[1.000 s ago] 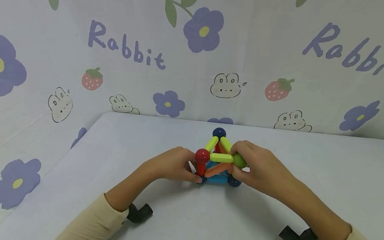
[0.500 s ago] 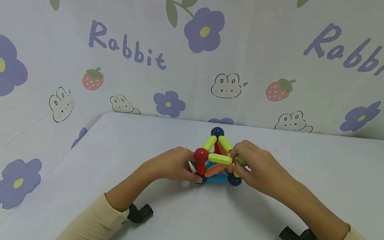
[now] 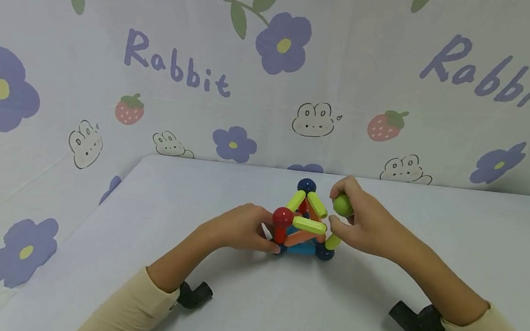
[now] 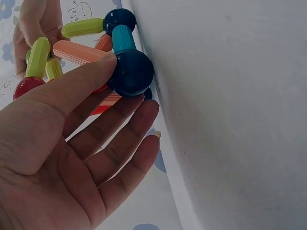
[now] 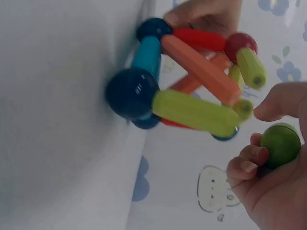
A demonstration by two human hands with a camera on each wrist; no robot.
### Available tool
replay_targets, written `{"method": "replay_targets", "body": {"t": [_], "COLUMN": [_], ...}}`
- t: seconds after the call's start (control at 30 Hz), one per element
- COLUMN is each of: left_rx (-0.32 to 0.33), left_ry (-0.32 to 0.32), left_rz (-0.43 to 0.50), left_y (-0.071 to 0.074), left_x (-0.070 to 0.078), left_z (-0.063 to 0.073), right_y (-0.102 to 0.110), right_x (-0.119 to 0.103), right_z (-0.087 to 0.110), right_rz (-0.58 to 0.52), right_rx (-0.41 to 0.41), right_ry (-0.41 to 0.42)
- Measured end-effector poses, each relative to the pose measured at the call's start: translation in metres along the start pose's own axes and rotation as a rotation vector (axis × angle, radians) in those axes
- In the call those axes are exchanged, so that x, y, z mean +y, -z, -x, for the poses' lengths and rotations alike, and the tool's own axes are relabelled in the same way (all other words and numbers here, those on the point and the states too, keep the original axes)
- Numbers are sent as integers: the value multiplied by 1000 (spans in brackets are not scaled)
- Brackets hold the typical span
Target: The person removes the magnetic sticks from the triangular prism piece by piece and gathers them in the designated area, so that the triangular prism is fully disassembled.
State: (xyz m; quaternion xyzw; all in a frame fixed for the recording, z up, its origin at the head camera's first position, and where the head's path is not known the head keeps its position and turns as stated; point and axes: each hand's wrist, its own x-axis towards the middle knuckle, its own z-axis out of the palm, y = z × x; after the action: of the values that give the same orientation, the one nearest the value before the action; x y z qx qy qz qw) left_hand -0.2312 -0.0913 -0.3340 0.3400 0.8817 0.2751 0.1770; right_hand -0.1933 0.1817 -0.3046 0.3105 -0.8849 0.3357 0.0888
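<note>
A frame of magnetic sticks and balls stands on the table, with blue, orange, red and lime sticks. My left hand [image 3: 238,227] grips its lower left corner, thumb and fingers on a dark blue ball [image 4: 132,74]. Above that corner is a red ball [image 3: 282,217]; another dark blue ball [image 3: 306,186] tops the back. My right hand [image 3: 371,222] holds a green ball [image 5: 280,145] in its curled fingers, just right of the frame and apart from it. A lime stick [image 5: 196,112] leans out from the lower right ball. Free ends show on other lime sticks [image 3: 309,225].
The white table [image 3: 257,296] spreads around the frame. Behind it hangs a patterned cloth [image 3: 344,54] with flowers, rabbits and strawberries. Black curved pieces [image 3: 195,295] stick out below both wrists.
The green ball has come off the lime sticks and moved up in my right hand. The freed sticks have tilted; the lower right one leans outward. My left hand has stayed nearly in place.
</note>
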Motion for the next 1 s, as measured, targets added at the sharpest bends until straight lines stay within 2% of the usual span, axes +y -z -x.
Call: {"method": "replay_targets", "body": {"t": [0.2, 0.33, 0.43, 0.6, 0.77, 1.0], "left_rx": [3, -1, -2, 3, 3, 3], "left_ry": [3, 5, 6, 5, 11, 18], "left_rz": [3, 5, 7, 9, 13, 8], "left_y": [0, 0, 1, 0, 0, 0], "left_x": [0, 1, 1, 1, 0, 1], "left_z": [0, 0, 1, 1, 1, 2], "right_y": [20, 28, 30, 25, 12, 0], "right_x": [15, 32, 47, 71, 89, 104], "right_z": [-9, -23, -37, -61, -79, -92], "right_rz": [-28, 34, 62, 49, 79, 139], "right_rx": [-41, 5, 29, -40, -79, -56], "right_ry": [3, 4, -43, -164, -193, -241]}}
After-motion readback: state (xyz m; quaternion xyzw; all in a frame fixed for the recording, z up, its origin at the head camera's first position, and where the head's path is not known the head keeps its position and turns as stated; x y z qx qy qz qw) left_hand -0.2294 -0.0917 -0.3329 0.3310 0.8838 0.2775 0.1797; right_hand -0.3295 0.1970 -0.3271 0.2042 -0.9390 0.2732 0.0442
